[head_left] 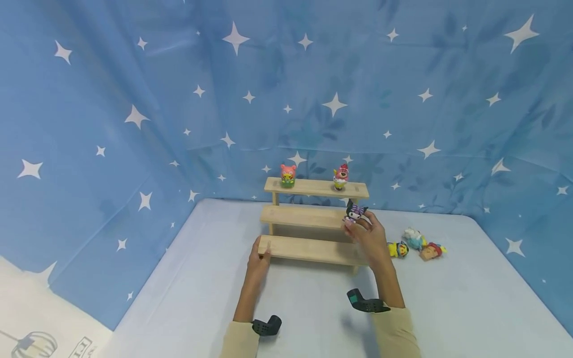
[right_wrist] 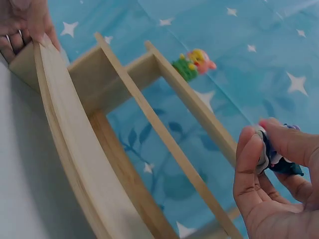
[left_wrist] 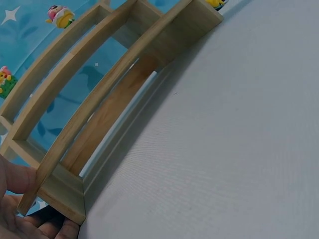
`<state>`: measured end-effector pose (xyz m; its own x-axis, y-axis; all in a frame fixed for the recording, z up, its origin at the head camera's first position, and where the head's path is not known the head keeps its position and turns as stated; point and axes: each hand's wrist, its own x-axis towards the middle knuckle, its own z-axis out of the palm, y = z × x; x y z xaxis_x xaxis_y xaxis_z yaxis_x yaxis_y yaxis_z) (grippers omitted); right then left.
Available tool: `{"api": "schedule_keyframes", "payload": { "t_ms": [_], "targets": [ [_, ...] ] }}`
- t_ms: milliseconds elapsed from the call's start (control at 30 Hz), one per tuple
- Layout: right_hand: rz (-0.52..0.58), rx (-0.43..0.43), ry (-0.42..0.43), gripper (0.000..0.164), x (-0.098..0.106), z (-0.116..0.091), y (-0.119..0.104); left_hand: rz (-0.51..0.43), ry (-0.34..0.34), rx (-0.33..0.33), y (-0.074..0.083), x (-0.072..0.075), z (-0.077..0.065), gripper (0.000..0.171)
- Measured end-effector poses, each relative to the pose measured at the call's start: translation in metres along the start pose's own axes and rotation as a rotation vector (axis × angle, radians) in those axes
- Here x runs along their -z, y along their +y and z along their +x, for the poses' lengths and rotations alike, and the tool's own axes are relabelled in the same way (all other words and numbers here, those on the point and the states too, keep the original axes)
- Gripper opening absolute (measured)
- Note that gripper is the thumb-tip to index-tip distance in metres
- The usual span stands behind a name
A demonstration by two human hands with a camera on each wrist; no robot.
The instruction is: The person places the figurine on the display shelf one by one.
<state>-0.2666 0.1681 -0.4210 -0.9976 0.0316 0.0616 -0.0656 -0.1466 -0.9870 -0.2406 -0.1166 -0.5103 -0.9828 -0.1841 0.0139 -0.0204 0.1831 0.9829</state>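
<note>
A three-tier wooden display shelf stands on the white table. My left hand grips the left end of its lowest board, thumb on top and fingers beneath, as the left wrist view shows. Between thumb and fingers my right hand pinches a small figurine with a dark pointed hood, a white face and purple stripes. It is held near the right end of the middle board; whether it touches the board I cannot tell. On the top board sit a pink-hooded figurine at left and a red-and-white one at right.
Right of the shelf, several figurines lie on the table: a yellow-and-blue one, a white-and-teal one and a brown-and-red one. A blue curtain with white stars hangs behind the shelf and along the sides.
</note>
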Motion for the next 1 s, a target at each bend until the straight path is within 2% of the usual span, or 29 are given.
{"api": "schedule_keyframes", "payload": {
  "t_ms": [167, 367, 467, 533, 767, 1000],
  "targets": [
    [-0.04, 0.004, -0.062, 0.056, -0.024, 0.014, 0.003, 0.005, 0.006, -0.007, -0.001, 0.002, 0.001, 0.059],
    [-0.043, -0.029, -0.161, 0.06, -0.057, 0.028, 0.006, -0.005, -0.001, -0.011, 0.001, 0.004, -0.001, 0.059],
    [-0.08, -0.012, -0.166, 0.057, -0.072, 0.034, 0.008, -0.008, -0.003, -0.015, 0.0, 0.005, -0.001, 0.06],
    [-0.123, 0.013, -0.16, 0.055, -0.081, 0.037, 0.009, -0.012, -0.007, -0.013, -0.001, 0.004, 0.0, 0.06],
    [-0.439, 0.157, -0.092, 0.05, -0.106, 0.047, 0.011, -0.009, -0.021, -0.017, 0.0, 0.001, -0.001, 0.06],
    [-0.561, 0.254, -0.087, 0.043, -0.129, 0.055, 0.024, -0.019, -0.017, -0.013, 0.0, 0.003, 0.0, 0.059]
  ]
}}
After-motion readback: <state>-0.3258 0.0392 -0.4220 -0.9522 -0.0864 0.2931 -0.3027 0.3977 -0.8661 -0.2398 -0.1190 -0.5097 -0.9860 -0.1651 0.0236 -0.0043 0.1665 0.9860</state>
